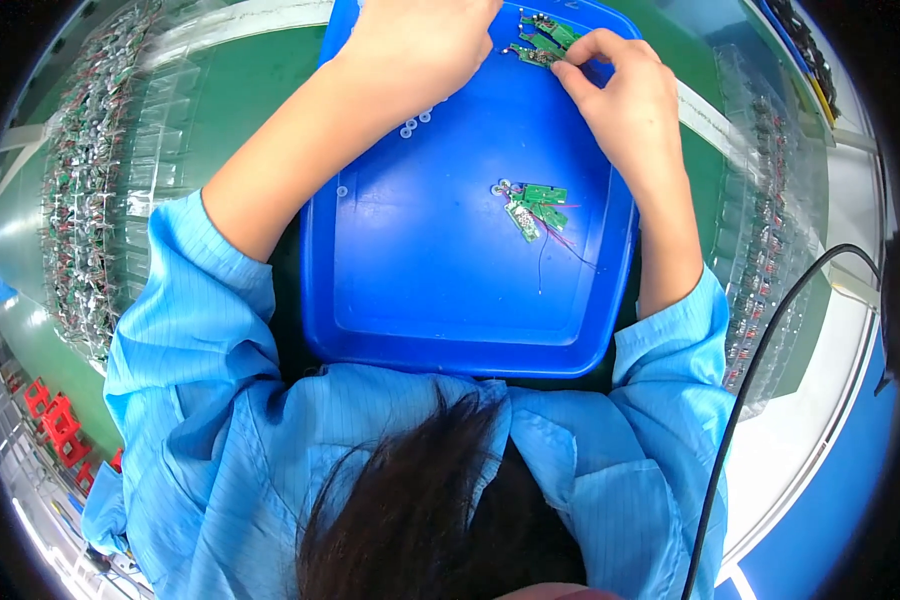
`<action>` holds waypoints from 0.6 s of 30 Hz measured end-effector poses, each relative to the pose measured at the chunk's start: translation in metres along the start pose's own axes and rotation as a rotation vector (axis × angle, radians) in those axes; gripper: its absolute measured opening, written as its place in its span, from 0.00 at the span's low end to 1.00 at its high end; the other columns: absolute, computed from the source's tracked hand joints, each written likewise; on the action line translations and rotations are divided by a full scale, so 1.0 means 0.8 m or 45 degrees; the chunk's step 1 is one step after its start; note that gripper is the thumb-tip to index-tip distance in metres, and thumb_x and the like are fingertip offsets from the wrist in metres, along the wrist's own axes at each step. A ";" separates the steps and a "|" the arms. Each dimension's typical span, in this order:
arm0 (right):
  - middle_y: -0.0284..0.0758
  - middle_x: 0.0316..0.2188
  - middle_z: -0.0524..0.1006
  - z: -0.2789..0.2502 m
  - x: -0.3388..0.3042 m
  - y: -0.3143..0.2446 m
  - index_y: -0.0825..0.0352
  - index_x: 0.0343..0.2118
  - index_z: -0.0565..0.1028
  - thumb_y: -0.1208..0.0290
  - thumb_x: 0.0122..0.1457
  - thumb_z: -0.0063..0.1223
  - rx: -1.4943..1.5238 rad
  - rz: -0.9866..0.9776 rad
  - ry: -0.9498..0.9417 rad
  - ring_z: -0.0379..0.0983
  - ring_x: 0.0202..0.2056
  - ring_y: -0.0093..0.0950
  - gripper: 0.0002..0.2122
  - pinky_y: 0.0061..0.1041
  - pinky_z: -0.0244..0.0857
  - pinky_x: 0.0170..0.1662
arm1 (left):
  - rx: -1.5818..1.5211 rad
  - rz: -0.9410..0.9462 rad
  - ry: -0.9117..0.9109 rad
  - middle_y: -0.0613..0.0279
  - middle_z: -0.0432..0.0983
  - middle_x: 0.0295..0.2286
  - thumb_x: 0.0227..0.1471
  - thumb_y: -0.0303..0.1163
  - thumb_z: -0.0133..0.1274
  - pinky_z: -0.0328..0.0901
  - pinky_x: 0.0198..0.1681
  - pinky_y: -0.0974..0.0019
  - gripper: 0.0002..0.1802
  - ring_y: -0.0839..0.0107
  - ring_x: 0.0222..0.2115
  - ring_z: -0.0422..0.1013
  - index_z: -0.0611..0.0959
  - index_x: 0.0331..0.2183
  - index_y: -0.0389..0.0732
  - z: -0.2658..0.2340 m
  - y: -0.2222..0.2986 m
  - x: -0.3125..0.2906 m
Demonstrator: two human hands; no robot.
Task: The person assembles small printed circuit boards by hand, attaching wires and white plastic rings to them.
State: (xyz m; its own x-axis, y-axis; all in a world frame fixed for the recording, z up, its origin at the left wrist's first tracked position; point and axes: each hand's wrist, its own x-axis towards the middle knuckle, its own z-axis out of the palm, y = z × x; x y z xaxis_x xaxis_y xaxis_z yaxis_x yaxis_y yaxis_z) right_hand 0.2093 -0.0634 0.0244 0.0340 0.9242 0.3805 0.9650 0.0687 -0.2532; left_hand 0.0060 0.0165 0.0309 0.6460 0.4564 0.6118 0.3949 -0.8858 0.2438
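At the far right of the blue plastic tray (450, 290), my right hand (630, 95) pinches the edge of a small green circuit board (538, 55) between thumb and forefinger. More green boards lie against it, with short wires at their left ends. My left hand (420, 45) is over the far left of the tray, back of the hand up. Its fingers are cut off by the top edge, so what they hold is hidden. Nearer to me, a second small cluster of green boards (538, 205) lies on the tray floor, with thin red and dark wires trailing off it.
Small translucent rings (408, 128) sit by the tray's left side, beneath my left forearm. Clear trays packed with wired parts (85, 200) line the green table at left, and more (765, 240) at right. A black cable (740, 400) curves past my right sleeve. Red stools (60, 425) stand lower left.
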 end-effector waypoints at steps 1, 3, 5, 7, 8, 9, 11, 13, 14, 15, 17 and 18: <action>0.36 0.33 0.83 -0.001 0.000 0.001 0.64 0.33 0.84 0.69 0.54 0.67 0.108 0.118 -0.040 0.79 0.36 0.35 0.07 0.33 0.72 0.42 | 0.006 -0.205 -0.188 0.46 0.81 0.30 0.50 0.26 0.55 0.74 0.38 0.53 0.07 0.51 0.33 0.78 0.84 0.26 0.32 -0.002 0.004 0.006; 0.36 0.33 0.84 -0.010 0.003 -0.001 0.64 0.33 0.84 0.70 0.54 0.67 0.324 0.190 -0.050 0.80 0.34 0.34 0.06 0.32 0.73 0.40 | 0.009 -0.406 -0.382 0.47 0.82 0.29 0.50 0.24 0.56 0.74 0.36 0.57 0.06 0.55 0.31 0.79 0.84 0.28 0.31 -0.009 0.012 0.011; 0.36 0.32 0.84 -0.022 0.006 -0.014 0.63 0.33 0.84 0.71 0.54 0.68 0.541 0.264 -0.057 0.80 0.33 0.34 0.06 0.30 0.73 0.39 | -0.827 -0.779 -0.254 0.51 0.83 0.28 0.51 0.23 0.58 0.74 0.34 0.65 0.07 0.66 0.28 0.80 0.85 0.34 0.31 -0.018 0.022 0.010; 0.36 0.29 0.84 -0.035 0.004 -0.049 0.71 0.37 0.84 0.78 0.56 0.65 0.696 0.278 0.012 0.79 0.32 0.22 0.07 0.22 0.71 0.38 | -1.289 -0.550 -0.231 0.54 0.83 0.29 0.54 0.24 0.59 0.74 0.34 0.69 0.08 0.70 0.29 0.79 0.86 0.36 0.30 0.017 -0.028 -0.020; 0.36 0.29 0.84 -0.032 0.002 -0.048 0.71 0.37 0.84 0.78 0.56 0.65 0.695 0.281 0.005 0.79 0.32 0.22 0.07 0.22 0.71 0.38 | -1.748 -0.285 -0.210 0.57 0.83 0.29 0.56 0.25 0.60 0.74 0.35 0.73 0.10 0.75 0.30 0.79 0.86 0.39 0.30 0.024 -0.035 -0.025; 0.35 0.29 0.84 -0.026 -0.001 -0.045 0.72 0.37 0.83 0.78 0.57 0.64 0.600 0.138 0.089 0.78 0.32 0.21 0.06 0.21 0.71 0.38 | -1.752 -0.292 -0.207 0.57 0.83 0.29 0.56 0.25 0.60 0.74 0.35 0.73 0.10 0.75 0.30 0.79 0.86 0.39 0.30 0.027 -0.039 -0.030; 0.34 0.29 0.84 -0.017 -0.005 -0.034 0.72 0.37 0.83 0.78 0.57 0.63 0.498 0.003 0.166 0.78 0.31 0.20 0.06 0.20 0.70 0.38 | -1.852 -1.239 -0.428 0.57 0.83 0.31 0.58 0.27 0.60 0.75 0.37 0.74 0.11 0.74 0.30 0.79 0.86 0.41 0.30 0.010 -0.024 -0.016; 0.34 0.32 0.84 -0.012 -0.003 -0.025 0.64 0.33 0.84 0.73 0.54 0.68 0.093 -0.366 0.408 0.81 0.33 0.27 0.05 0.24 0.72 0.39 | -1.943 -1.253 -0.436 0.56 0.84 0.31 0.59 0.27 0.61 0.75 0.37 0.76 0.10 0.75 0.31 0.79 0.86 0.40 0.30 0.008 -0.023 -0.015; 0.34 0.32 0.84 -0.010 -0.004 -0.027 0.64 0.33 0.84 0.73 0.54 0.68 0.091 -0.376 0.407 0.81 0.33 0.27 0.05 0.24 0.72 0.39 | -1.993 -1.221 -0.426 0.56 0.84 0.31 0.59 0.27 0.61 0.75 0.37 0.76 0.10 0.75 0.30 0.79 0.87 0.39 0.30 0.012 -0.024 -0.018; 0.32 0.32 0.84 -0.009 -0.005 -0.030 0.63 0.34 0.84 0.73 0.54 0.67 0.052 -0.396 0.408 0.81 0.33 0.23 0.05 0.22 0.72 0.39 | -2.042 -1.188 -0.416 0.56 0.84 0.32 0.59 0.27 0.61 0.75 0.36 0.76 0.09 0.75 0.30 0.79 0.87 0.39 0.31 0.014 -0.024 -0.019; 0.30 0.32 0.84 -0.013 -0.009 -0.035 0.63 0.34 0.84 0.74 0.55 0.66 0.013 -0.418 0.404 0.80 0.33 0.19 0.04 0.20 0.71 0.40 | -2.002 -1.198 -0.387 0.58 0.84 0.31 0.58 0.26 0.61 0.74 0.35 0.76 0.08 0.77 0.29 0.79 0.87 0.38 0.32 0.015 -0.021 -0.019; 0.30 0.32 0.84 -0.017 -0.011 -0.038 0.64 0.34 0.84 0.74 0.57 0.65 0.198 -0.237 0.232 0.80 0.34 0.17 0.03 0.19 0.71 0.41 | -1.810 -1.093 -0.375 0.59 0.84 0.31 0.58 0.26 0.61 0.74 0.35 0.77 0.07 0.78 0.29 0.78 0.87 0.38 0.33 0.014 -0.019 -0.016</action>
State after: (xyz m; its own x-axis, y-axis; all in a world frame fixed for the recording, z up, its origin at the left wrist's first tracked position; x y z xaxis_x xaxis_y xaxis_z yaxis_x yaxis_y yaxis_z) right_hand 0.1830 -0.0788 0.0408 -0.0801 0.8084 0.5831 0.9082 0.3003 -0.2916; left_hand -0.0013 0.0253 0.0110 0.7287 0.6660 -0.1596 -0.0816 0.3158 0.9453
